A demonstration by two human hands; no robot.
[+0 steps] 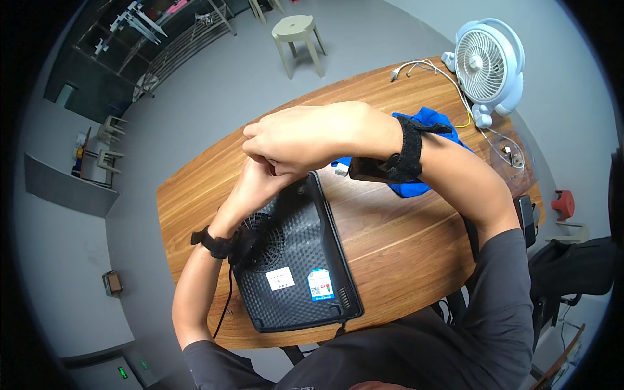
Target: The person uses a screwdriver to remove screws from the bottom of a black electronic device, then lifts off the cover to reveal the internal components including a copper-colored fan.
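A black flat appliance [305, 250], which looks like an induction cooker, lies underside up on the wooden table [390, 260]. A round fan grille, two stickers and a textured surface show on it. Above its far end my two hands meet. My right hand [302, 135] is closed, its fingers curled down over the left fingertips. Below it my left hand [255, 187] is closed too, thumb and fingers tucked under the right hand. Whatever they hold, if anything, is hidden. Each wrist wears a black strap; the right one carries a dark box.
A blue cloth [416, 188] lies beyond my right wrist, with a small white piece [341, 169] near it. At the far right stand a white fan [482, 64] and loose white cables [426, 64]. A clear bag [510, 159] lies at the right edge. A stool [294, 29] stands beyond the table.
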